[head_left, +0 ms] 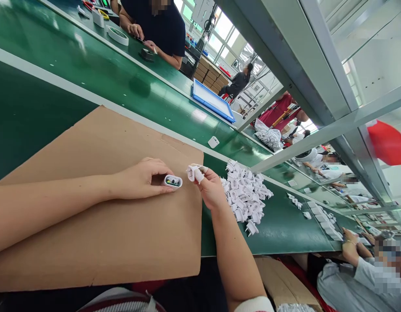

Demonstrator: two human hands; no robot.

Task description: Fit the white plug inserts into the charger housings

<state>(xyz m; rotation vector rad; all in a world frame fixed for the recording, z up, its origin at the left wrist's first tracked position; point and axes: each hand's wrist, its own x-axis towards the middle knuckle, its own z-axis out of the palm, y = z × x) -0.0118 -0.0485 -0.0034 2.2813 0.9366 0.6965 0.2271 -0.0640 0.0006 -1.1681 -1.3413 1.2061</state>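
My left hand [147, 177] is closed around a white oval charger housing [173, 182]. Its open end faces right, and a green circuit board with small parts shows inside. Just to the right, my right hand [211, 184] pinches a small white plastic plug cap [194, 173] between thumb and fingers. A white covering wraps at least one fingertip of that hand. Cap and housing are apart, with a small gap between them. Both hands are above a brown cardboard sheet [148, 234], near its right edge. Beside my right hand lies a heap of similar white caps [244, 193].
Beyond the cardboard runs a green conveyor belt [138, 91] carrying a white housing [213, 141]. A blue-rimmed tray [213, 102] stands on its far side, near a person in a dark shirt [169, 30]. White parts [324, 219] lie in rows at the right. Metal beams slant overhead.
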